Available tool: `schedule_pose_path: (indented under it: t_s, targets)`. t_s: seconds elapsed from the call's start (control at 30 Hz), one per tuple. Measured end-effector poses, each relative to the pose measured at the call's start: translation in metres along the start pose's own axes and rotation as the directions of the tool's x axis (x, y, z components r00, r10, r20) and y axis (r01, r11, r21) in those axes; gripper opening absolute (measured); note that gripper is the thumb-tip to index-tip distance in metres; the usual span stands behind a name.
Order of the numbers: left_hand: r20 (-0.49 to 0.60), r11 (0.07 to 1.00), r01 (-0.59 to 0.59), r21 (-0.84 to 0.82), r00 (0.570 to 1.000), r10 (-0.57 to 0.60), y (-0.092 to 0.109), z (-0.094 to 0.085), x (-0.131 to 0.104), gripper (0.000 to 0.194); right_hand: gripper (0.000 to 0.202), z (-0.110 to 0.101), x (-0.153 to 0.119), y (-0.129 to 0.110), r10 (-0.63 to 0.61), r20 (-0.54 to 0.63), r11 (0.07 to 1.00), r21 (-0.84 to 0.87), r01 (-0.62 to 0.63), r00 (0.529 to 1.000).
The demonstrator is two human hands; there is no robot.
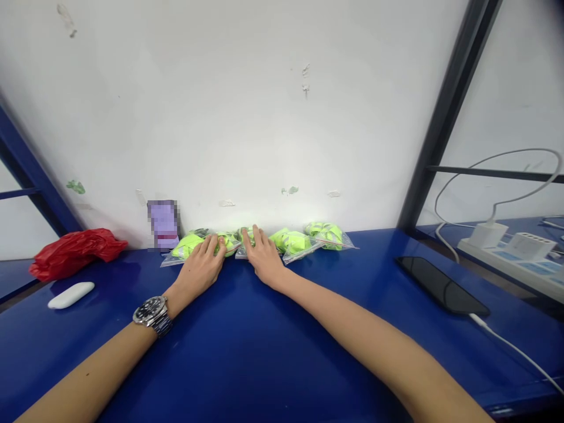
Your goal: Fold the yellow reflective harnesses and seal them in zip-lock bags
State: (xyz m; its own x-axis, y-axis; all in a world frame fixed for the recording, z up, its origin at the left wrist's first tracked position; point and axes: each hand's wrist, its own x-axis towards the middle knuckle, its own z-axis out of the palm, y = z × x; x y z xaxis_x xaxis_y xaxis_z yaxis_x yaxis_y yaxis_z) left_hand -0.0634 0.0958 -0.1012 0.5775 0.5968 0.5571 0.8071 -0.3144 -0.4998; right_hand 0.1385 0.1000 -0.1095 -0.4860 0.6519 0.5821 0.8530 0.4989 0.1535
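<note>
Five clear plastic bags (291, 242) with bright yellow-green cloth inside lie in a row at the far edge of the blue surface (247, 352), close against the white wall (264, 117). The left hand (199, 267) reaches to the left part of the row, its fingers stretched forward, slightly bent and a little apart, their tips on the leftmost bags. The right hand (267, 261) lies just to its right, fingers extended over the middle bag, with a gap between the two hands. Whether either hand's fingers grip the plastic or only rest on it, I cannot tell. The two bags farthest right lie beyond the right hand; the last one sits near the right end of the row.

A metal watch (152, 311) is on the left wrist. Just left of the row, a purple thing (164, 220), blurred into blocks, leans at the wall. Farther left lies a crumpled red plastic bag (79, 252), with a small white case (71, 295) nearer. On the right, a black phone (440, 285) lies flat, a white cable (520, 349) plugged into its near end. Beyond it, at the far right, is a white power strip (517, 270) holding a charger (487, 234).
</note>
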Motion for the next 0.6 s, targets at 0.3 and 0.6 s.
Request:
schedule_pose_path:
  t_s: [0.3, 0.6]
  targets:
    - [0.016, 1.0, -0.008, -0.026, 1.0, 0.009, -0.02, 0.012, 0.001, 0.038, 0.061, 0.017, 0.023, 0.008, 0.032, 0.003, 0.997, 0.063, -0.032, 0.999]
    - [-0.067, 0.993, 0.107, -0.049, 0.992, -0.11, 0.003, -0.002, -0.007, 0.056, 0.065, -0.059, -0.008, 0.018, -0.189, 0.042, 0.971, 0.157, 0.18, 0.981]
